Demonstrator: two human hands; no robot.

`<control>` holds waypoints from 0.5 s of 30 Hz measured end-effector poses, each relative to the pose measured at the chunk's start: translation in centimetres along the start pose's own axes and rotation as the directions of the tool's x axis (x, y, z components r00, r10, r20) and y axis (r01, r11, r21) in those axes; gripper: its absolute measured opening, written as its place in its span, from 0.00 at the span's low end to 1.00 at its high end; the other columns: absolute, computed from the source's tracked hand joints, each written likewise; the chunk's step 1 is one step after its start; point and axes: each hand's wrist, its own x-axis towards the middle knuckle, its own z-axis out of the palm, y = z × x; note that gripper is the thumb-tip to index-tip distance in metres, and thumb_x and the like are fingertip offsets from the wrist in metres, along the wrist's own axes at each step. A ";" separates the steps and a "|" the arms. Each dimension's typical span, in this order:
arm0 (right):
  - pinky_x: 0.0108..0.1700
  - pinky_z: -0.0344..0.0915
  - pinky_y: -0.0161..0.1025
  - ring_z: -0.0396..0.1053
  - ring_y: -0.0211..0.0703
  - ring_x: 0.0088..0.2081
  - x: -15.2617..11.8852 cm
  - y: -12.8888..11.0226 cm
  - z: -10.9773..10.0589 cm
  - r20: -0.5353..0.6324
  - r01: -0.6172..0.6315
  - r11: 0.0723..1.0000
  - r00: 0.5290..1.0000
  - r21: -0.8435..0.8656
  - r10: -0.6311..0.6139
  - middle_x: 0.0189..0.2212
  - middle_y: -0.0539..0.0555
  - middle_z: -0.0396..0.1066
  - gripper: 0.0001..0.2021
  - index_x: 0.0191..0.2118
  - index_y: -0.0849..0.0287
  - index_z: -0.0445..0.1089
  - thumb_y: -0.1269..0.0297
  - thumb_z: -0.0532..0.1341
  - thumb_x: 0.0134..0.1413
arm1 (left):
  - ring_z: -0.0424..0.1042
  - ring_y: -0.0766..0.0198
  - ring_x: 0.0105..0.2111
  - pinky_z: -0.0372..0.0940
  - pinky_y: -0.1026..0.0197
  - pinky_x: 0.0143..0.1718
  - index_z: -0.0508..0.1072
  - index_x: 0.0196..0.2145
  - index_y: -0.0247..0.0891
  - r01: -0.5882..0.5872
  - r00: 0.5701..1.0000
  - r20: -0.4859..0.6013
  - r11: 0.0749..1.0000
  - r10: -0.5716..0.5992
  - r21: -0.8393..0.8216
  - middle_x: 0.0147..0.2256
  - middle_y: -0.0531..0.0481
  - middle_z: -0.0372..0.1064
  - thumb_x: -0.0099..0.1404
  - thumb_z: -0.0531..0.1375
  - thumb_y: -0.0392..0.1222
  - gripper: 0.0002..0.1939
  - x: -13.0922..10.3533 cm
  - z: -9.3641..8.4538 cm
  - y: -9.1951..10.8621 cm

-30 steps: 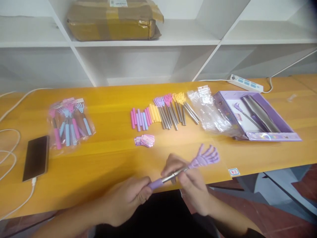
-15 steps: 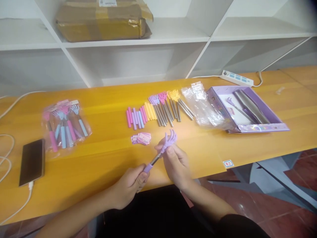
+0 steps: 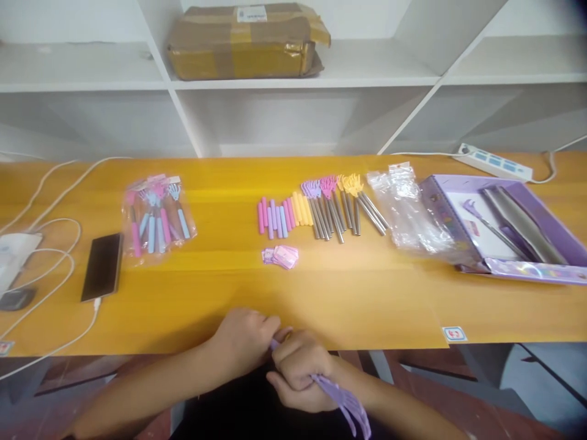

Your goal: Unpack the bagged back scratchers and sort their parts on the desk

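Note:
A purple back scratcher (image 3: 342, 397) is held in both hands at the table's near edge, its clawed head sticking out low on the right. My right hand (image 3: 302, 370) is wrapped round its shaft, just behind the claw. My left hand (image 3: 245, 339) is closed round the handle end, close against the right hand; most of the handle is hidden by the fingers. Beyond them on the table lie small pink printed cards (image 3: 282, 256), a row of coloured handle sleeves (image 3: 275, 217) and several metal rods with claw heads (image 3: 339, 205) in purple, pink and yellow.
Clear bags (image 3: 408, 208) lie beside a purple box (image 3: 495, 267) holding another scratcher. On the left are bagged scratchers (image 3: 156, 217), a phone (image 3: 101, 267) on a cable and a white device (image 3: 16, 256). A power strip (image 3: 495, 164) and shelves with a taped carton (image 3: 243, 52) stand behind.
Both hands have come down towards me, and the scratcher's claw now points down to the right instead of up. My right hand has moved from the claw to the shaft. The view has shifted left.

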 end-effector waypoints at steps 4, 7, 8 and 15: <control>0.31 0.45 0.42 0.36 0.36 0.23 -0.7 0.5 1.4 -0.082 0.060 0.997 0.995 -0.038 -0.063 0.20 0.42 0.40 0.31 0.23 0.54 0.39 0.74 0.63 0.67 | 0.44 0.64 0.21 0.43 0.58 0.29 0.65 0.25 0.41 -0.054 0.994 -0.088 0.998 0.056 0.029 0.20 0.53 0.54 0.81 0.53 0.47 0.23 -0.1 0.9 0.5; 0.28 0.40 0.41 0.38 0.35 0.21 -1.5 0.8 1.9 -0.086 0.078 0.996 0.993 -0.042 -0.081 0.20 0.42 0.42 0.30 0.24 0.54 0.40 0.78 0.64 0.63 | 0.47 0.63 0.20 0.44 0.59 0.28 0.68 0.25 0.41 -0.112 0.980 -0.157 0.990 0.124 0.081 0.20 0.50 0.57 0.81 0.52 0.47 0.24 -0.2 0.8 1.0; 0.28 0.39 0.41 0.38 0.35 0.20 -1.8 0.7 2.0 -0.095 0.091 0.995 0.991 -0.049 -0.096 0.20 0.42 0.42 0.30 0.24 0.54 0.40 0.79 0.63 0.62 | 0.48 0.63 0.20 0.43 0.59 0.28 0.69 0.26 0.41 -0.122 0.976 -0.167 0.987 0.139 0.104 0.20 0.49 0.58 0.81 0.52 0.47 0.24 -0.2 0.6 0.9; 0.24 0.44 0.42 0.42 0.38 0.19 -6.1 -3.6 -0.1 -0.330 -0.029 0.999 0.943 0.039 0.040 0.17 0.44 0.40 0.32 0.21 0.54 0.41 0.61 0.64 0.70 | 0.54 0.64 0.20 0.45 0.58 0.27 0.66 0.25 0.41 0.003 0.872 -0.485 0.989 0.070 0.148 0.20 0.52 0.59 0.78 0.53 0.43 0.20 -1.1 -5.1 -6.1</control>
